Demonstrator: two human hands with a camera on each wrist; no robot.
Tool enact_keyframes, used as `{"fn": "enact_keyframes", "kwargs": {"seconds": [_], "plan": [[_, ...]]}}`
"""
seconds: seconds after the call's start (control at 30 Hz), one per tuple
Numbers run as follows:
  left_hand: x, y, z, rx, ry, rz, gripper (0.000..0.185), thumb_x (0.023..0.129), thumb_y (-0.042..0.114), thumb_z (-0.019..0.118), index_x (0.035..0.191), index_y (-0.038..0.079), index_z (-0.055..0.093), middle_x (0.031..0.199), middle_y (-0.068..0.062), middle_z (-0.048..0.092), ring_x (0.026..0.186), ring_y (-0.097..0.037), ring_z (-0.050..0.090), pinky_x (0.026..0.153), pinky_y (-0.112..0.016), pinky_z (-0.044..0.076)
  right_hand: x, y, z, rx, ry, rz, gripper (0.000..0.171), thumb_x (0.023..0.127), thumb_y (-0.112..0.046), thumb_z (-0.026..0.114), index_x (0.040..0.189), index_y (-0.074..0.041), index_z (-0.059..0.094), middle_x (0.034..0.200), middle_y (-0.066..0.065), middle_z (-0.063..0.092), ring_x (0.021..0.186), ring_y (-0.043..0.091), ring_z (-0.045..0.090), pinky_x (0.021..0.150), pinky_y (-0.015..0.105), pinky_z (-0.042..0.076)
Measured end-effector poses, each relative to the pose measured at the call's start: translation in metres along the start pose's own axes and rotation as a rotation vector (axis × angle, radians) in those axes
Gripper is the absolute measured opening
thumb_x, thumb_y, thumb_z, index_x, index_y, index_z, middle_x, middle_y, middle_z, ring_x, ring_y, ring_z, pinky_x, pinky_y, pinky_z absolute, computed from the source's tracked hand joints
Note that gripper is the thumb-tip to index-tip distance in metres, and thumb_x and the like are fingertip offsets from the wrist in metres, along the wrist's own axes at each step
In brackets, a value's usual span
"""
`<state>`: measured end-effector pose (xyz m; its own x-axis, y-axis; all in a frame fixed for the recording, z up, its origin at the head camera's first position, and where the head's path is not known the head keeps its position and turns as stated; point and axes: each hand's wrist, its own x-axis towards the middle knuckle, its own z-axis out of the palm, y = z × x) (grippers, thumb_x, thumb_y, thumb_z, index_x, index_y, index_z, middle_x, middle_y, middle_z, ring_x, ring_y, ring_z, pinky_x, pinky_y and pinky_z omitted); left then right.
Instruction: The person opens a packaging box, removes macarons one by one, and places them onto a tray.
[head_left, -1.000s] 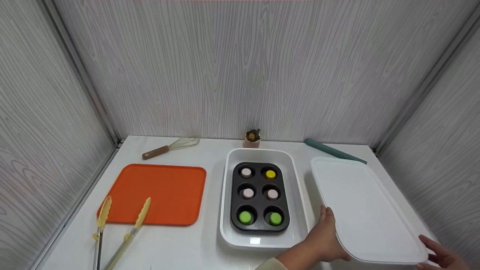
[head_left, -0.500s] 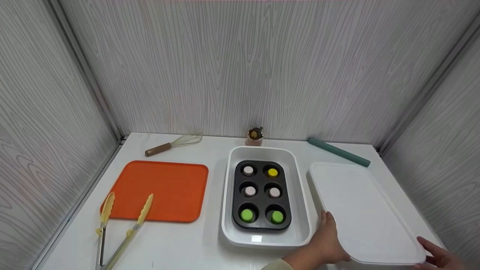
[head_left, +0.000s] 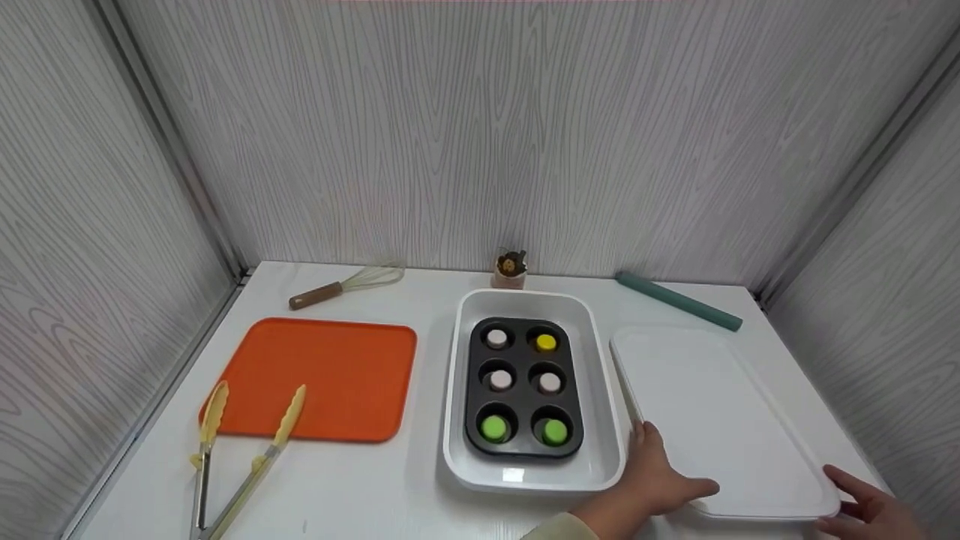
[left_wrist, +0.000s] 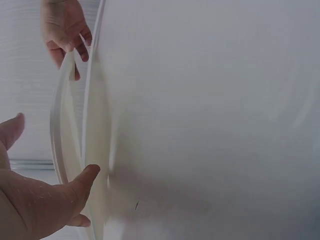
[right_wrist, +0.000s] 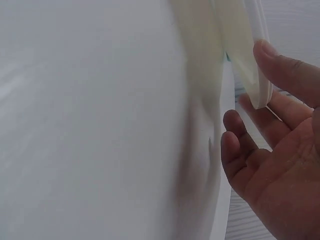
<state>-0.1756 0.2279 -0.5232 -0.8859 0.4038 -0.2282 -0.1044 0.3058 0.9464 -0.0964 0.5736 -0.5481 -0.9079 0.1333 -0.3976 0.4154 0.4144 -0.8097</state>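
A white rectangular lid (head_left: 712,412) lies low and nearly flat over the table at the right. My left hand (head_left: 660,480) holds its near left edge, thumb along the rim. In the left wrist view the thumb of that hand (left_wrist: 45,200) presses the lid's rim (left_wrist: 70,125). My right hand (head_left: 862,506) holds the near right corner. In the right wrist view its thumb (right_wrist: 282,70) lies on the lid's edge (right_wrist: 245,55), and the fingers curl beneath. To the left of the lid stands a white dish (head_left: 456,390) with a black muffin tin (head_left: 523,390) inside.
The tin's cups hold pale, yellow and green pieces. An orange mat (head_left: 322,379) lies left, with yellow tongs (head_left: 240,465) at its near edge. A whisk (head_left: 341,286), a small ornament (head_left: 510,270) and a green rod (head_left: 679,301) lie along the back wall.
The lid has come down from a raised tilt to nearly flat on the table, shifting slightly left. Both hands have stayed on its near edge.
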Motion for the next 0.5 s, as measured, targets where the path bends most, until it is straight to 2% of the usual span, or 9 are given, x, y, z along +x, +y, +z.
{"fn": "enact_keyframes", "kwargs": {"seconds": [0.03, 0.07, 0.13, 0.3, 0.5], "plan": [[0.0, 0.0, 0.0, -0.007, 0.004, -0.011, 0.114, 0.076, 0.029, 0.094, 0.163, -0.005, 0.028, 0.171, -0.02, 0.021, 0.16, -0.033, 0.02, 0.124, -0.038, 0.029, 0.002, -0.003, 0.001, -0.071, 0.007, 0.012, 0.105, 0.094, -0.019, 0.083, 0.16, 0.011, 0.007, 0.161, 0.04, 0.028, 0.113, 0.02, 0.069, 0.088, 0.034, 0.06], [0.001, 0.0, 0.0, -0.009, 0.005, -0.021, 0.114, 0.076, 0.031, 0.093, 0.163, -0.004, 0.028, 0.171, -0.02, 0.021, 0.16, -0.033, 0.02, 0.124, -0.039, 0.028, 0.003, -0.006, 0.002, -0.122, 0.008, 0.021, 0.108, 0.093, -0.02, 0.084, 0.158, 0.016, 0.006, 0.161, 0.046, 0.014, 0.114, 0.024, 0.068, 0.087, 0.033, 0.06], [0.001, 0.001, 0.0, -0.008, 0.003, -0.033, 0.113, 0.077, 0.032, 0.093, 0.163, -0.004, 0.029, 0.171, -0.019, 0.021, 0.16, -0.032, 0.019, 0.125, -0.041, 0.027, 0.004, -0.009, 0.004, -0.182, 0.0, 0.033, 0.11, 0.092, -0.023, 0.085, 0.157, 0.018, 0.007, 0.161, 0.046, 0.009, 0.117, 0.029, 0.067, 0.086, 0.032, 0.059], [0.003, 0.003, 0.0, -0.001, 0.0, -0.062, 0.11, 0.078, 0.035, 0.092, 0.162, -0.003, 0.032, 0.171, -0.02, 0.022, 0.161, -0.033, 0.017, 0.126, -0.043, 0.025, 0.006, -0.015, 0.009, -0.244, 0.037, 0.049, 0.115, 0.084, -0.025, 0.092, 0.155, 0.02, 0.014, 0.157, 0.048, 0.017, 0.111, 0.031, 0.07, 0.082, 0.033, 0.061], [0.001, 0.007, 0.0, 0.004, 0.012, -0.093, 0.107, 0.079, 0.035, 0.092, 0.162, 0.0, 0.034, 0.171, -0.02, 0.021, 0.161, -0.033, 0.016, 0.126, -0.044, 0.024, 0.008, -0.017, 0.018, -0.343, 0.093, 0.019, 0.116, 0.076, -0.028, 0.098, 0.149, 0.024, 0.025, 0.146, 0.048, 0.039, 0.102, 0.034, 0.073, 0.079, 0.036, 0.062]]}}
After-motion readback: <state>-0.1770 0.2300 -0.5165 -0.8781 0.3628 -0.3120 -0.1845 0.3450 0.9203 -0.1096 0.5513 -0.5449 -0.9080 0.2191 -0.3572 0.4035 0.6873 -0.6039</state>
